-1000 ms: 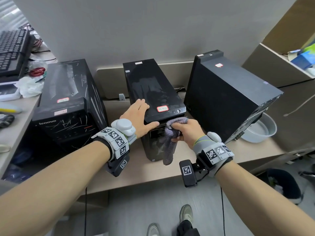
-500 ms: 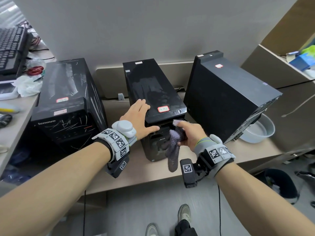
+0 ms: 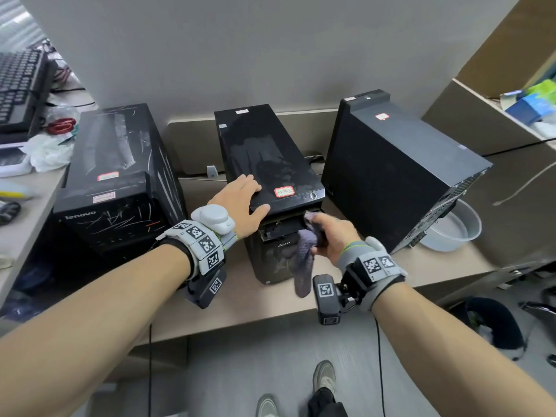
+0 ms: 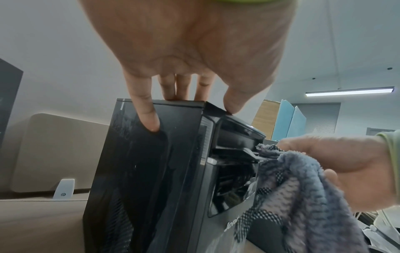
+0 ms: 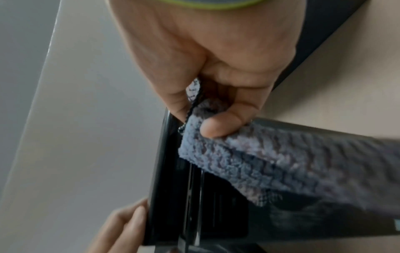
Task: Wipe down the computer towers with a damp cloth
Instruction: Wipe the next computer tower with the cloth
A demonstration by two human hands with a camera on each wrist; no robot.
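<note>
Your left hand [image 3: 240,203] lies flat on the front left corner of the middle tower [image 3: 264,158], fingers straight across its top, little finger down the left side and thumb on the front edge. Your right hand [image 3: 334,236] grips the grey cloth [image 3: 302,260], thumb and curled fingers bunching it at the top, and holds it against the open recess in the tower's front, just under the top lip. The loose end of the cloth hangs down in front of the tower's face.

The middle tower stands upright on the bench [image 3: 240,308], near its front edge. The left tower [image 3: 120,188], scratched and streaked, stands beside it toward the bench's left end. The right tower [image 3: 397,170] leans tilted toward the right end, with a grey basin [image 3: 460,230] just behind its lower corner.
</note>
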